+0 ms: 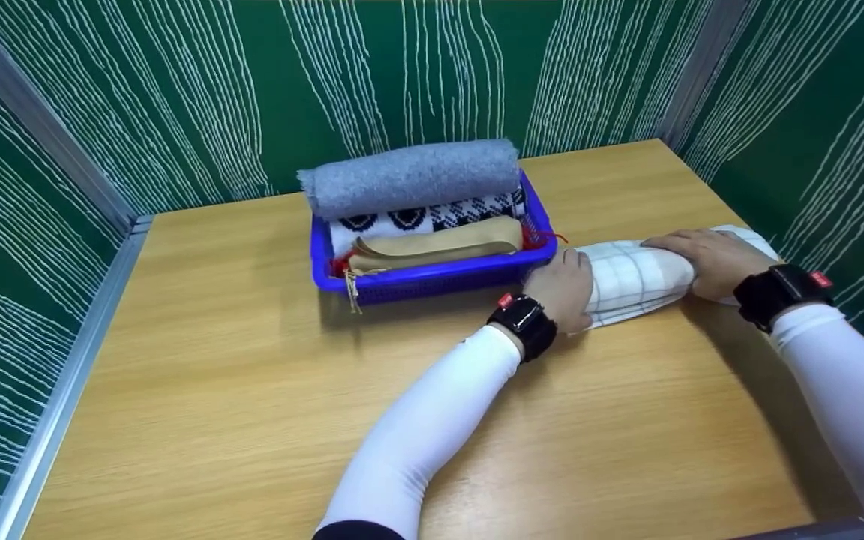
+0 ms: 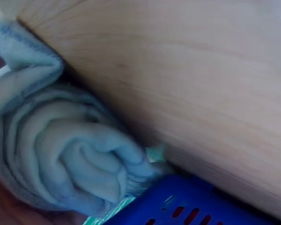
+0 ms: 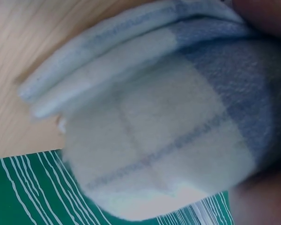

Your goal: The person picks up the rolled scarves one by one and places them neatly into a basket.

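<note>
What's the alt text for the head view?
Both hands, left hand and right hand, hold a rolled white checked cloth on a wooden table, beside a blue basket holding three rolled cloths.

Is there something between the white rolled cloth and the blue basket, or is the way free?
Nothing lies between them: the white rolled cloth, gripped by the left hand and right hand, lies right beside the blue basket. The basket itself already holds a grey roll, a patterned cloth and a tan cloth, leaving little room.
</note>
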Demonstrator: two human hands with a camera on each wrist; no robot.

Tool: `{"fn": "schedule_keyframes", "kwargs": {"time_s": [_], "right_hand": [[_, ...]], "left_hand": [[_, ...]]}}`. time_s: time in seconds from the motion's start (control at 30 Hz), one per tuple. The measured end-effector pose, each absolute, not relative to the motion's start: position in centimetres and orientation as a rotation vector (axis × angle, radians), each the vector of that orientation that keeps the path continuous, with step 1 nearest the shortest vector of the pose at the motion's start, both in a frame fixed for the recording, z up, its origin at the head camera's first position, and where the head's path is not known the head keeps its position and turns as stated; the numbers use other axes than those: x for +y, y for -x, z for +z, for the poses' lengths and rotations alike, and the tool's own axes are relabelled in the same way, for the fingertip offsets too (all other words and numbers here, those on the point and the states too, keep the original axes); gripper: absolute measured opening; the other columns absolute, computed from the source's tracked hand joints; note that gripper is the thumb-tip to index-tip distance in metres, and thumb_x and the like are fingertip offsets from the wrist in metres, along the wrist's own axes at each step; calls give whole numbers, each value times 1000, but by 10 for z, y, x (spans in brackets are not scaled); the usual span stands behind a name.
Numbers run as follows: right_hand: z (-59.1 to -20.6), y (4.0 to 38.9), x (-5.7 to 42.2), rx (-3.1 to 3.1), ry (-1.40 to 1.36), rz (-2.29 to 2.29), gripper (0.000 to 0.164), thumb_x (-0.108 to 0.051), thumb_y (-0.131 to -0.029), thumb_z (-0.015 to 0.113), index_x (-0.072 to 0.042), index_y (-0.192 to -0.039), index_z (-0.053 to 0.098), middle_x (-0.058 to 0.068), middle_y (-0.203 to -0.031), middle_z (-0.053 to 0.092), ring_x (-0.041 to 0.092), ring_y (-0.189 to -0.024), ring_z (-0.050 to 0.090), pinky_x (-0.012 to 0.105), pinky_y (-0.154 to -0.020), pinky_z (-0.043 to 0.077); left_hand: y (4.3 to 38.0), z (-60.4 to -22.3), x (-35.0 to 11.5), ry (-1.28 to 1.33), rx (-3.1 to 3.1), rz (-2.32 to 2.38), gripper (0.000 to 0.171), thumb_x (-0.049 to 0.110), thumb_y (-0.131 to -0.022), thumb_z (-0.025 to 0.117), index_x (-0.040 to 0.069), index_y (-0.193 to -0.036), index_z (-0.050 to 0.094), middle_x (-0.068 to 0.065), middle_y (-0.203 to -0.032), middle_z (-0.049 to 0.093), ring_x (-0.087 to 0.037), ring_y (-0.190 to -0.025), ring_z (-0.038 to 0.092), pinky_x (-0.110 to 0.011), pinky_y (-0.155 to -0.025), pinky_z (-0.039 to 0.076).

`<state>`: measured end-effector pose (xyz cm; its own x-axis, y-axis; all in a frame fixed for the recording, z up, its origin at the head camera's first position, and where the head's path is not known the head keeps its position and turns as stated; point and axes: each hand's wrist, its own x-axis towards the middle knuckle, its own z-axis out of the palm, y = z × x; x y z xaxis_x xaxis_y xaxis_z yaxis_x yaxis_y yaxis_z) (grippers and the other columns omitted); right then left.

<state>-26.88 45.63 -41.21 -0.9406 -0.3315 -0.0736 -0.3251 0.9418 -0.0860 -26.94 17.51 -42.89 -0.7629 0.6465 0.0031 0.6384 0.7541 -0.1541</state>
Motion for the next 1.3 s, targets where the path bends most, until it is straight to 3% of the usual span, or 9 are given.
{"fn": "schedule_keyframes", "kwargs": {"time_s": [0.13,0.3,0.6,0.83,1.17,1.3], "right_hand": [[-413,270,458,3006,485,-110,88,4,-76,76,-14,-159,52,30,-155,56,59,-142,49,81,-116,34],[-414,273,463,3002,454,-94,91,-2,-75,81,-14,-160,50,31,-155,54,61,-141,47,83,-115,31],[-416,274,470,3024,449,-70,89,-12,-78,84,-14,-159,49,33,-154,54,64,-139,47,83,-114,31],[-418,275,465,3015,379,-112,79,-9,-85,81,-13,-158,52,32,-153,56,61,-141,48,84,-117,27],[-417,275,462,3041,435,-98,70,-4,-85,79,-10,-152,57,30,-148,62,57,-138,54,82,-115,33],[-418,272,462,3058,462,-112,69,-3,-84,80,-8,-149,59,30,-146,64,56,-136,57,82,-114,35]], "left_hand": [[272,-430,176,1085,-2917,185,86,62,-94,73,7,-156,49,-5,-148,54,-16,-136,52,-27,-101,59],[276,-432,175,1113,-2957,81,82,59,-95,75,10,-154,47,-8,-155,54,-20,-134,58,-31,-101,60],[273,-434,176,1108,-3010,71,118,77,-87,74,10,-171,25,-11,-168,44,-26,-146,54,-33,-105,60],[271,-435,176,1079,-2962,93,101,61,-92,78,10,-166,33,-6,-153,57,-20,-127,64,-33,-95,63],[265,-430,176,1043,-2946,130,90,48,-89,82,11,-159,41,-2,-144,63,-20,-122,67,-33,-97,60],[262,-430,177,1028,-2909,139,81,41,-88,83,12,-153,47,-1,-138,67,-20,-116,69,-33,-93,61]]}}
